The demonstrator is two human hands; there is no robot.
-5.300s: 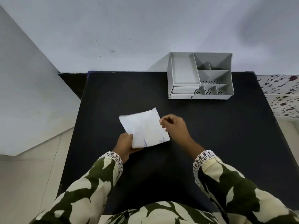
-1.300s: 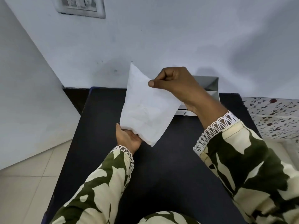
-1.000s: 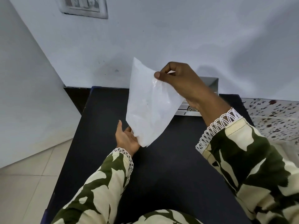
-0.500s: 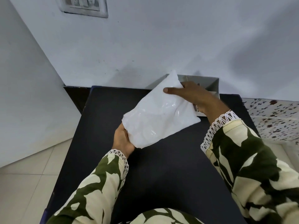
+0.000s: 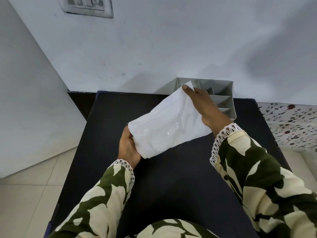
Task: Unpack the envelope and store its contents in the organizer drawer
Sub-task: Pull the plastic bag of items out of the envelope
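The scene is evenly and softly lit. A broad, diffuse shadow is cast on the wall (image 5: pixel 267 66) at upper right. Glare is seen on the glossy envelope (image 5: pixel 169 127). Straight edges are bowed by wide-angle distortion; fine detail is slightly softened.

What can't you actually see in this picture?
- What is inside the envelope: its white plastic is opaque.
- The organizer drawer: hidden behind the envelope and the right hand.
- Left hand fingers: tucked under the envelope.
- The wall switch plate: cut off by the top edge.
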